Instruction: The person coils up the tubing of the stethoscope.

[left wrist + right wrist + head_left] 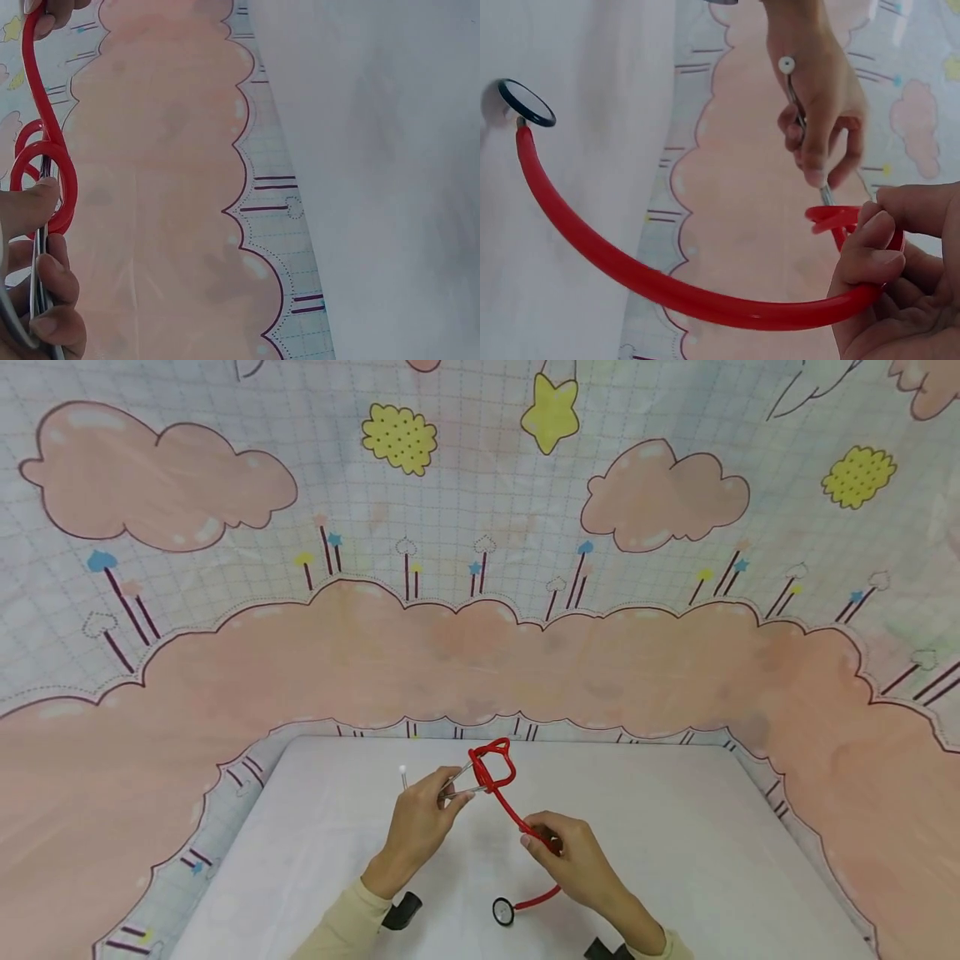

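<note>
A stethoscope with red tubing (512, 814) is held between both hands above the white table. My left hand (420, 818) grips its metal ear tubes (37, 262), and a white ear tip (787, 65) sticks out past that hand. Beyond the fingers, the red tubing is looped round near the metal tubes. My right hand (573, 856) holds the tubing lower down, with curled fingers (874, 240) around it. From there the tubing curves to the round, black-rimmed chest piece (503, 912), which hangs low over the table in the head view.
A white table (675, 827) spreads beneath the hands. Behind and beside it is a cloth (525, 660) printed with pink clouds, stars and thin lines. Black devices (402, 912) sit at the wrists, by the light sleeves (341, 922).
</note>
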`<state>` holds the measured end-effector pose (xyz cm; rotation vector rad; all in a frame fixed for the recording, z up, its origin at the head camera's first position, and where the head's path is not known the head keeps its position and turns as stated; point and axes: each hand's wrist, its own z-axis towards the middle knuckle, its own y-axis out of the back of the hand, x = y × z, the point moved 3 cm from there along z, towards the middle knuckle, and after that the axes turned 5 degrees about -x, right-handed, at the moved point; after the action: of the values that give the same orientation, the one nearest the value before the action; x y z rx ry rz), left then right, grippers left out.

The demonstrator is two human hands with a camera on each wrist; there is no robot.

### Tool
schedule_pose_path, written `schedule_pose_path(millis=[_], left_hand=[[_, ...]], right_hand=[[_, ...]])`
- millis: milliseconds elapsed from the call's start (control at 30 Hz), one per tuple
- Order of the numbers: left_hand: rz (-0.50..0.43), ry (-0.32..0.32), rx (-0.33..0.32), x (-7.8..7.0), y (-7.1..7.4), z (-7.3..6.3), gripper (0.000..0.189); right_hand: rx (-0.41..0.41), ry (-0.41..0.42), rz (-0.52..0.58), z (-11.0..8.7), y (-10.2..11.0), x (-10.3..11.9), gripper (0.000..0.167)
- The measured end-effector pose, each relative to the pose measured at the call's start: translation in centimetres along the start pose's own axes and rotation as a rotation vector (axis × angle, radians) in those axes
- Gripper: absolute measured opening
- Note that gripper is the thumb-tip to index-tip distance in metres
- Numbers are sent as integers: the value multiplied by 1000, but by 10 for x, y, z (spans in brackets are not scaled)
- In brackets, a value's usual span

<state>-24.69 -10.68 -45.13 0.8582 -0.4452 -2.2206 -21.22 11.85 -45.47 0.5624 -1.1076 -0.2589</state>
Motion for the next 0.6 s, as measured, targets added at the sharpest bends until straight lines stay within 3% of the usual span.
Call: schedule_pose_path(millis=[300, 600], left_hand=[[33, -44, 102, -3, 3, 2, 33], [29, -104, 257, -10, 10, 2, 35]], right_hand=[[-18, 136, -57, 8, 15, 5, 12], [-25, 268, -158, 14, 25, 13, 12]])
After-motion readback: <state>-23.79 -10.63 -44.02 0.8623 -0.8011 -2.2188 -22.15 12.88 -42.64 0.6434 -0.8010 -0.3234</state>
